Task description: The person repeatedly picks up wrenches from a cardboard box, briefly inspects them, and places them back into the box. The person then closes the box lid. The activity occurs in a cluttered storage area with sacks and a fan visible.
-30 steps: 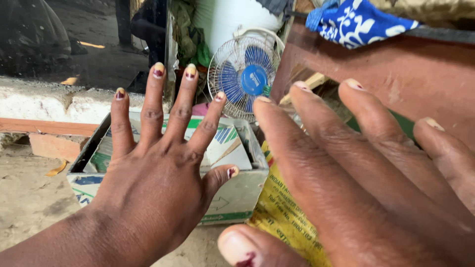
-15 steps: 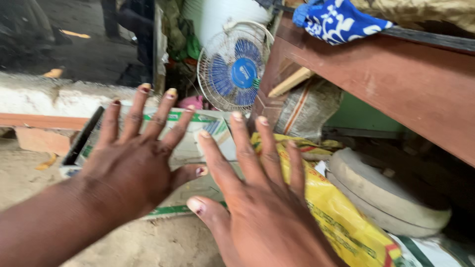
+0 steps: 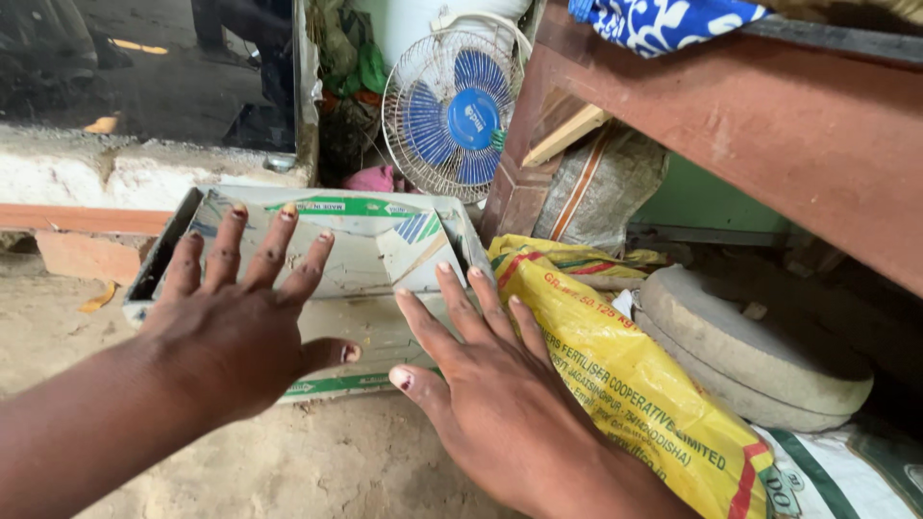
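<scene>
On the sandy ground, the left hand point(image 3: 231, 336) and right hand point(image 3: 490, 404) are hovering with fingers spread, empty, above the cardboard box point(image 3: 370, 252); grasping is not yet done.

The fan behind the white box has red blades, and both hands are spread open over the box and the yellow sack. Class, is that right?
Not quite. The head view shows the fan has blue blades, not red. The rest holds: left hand and right hand are spread open over the white box and yellow sack.
</scene>
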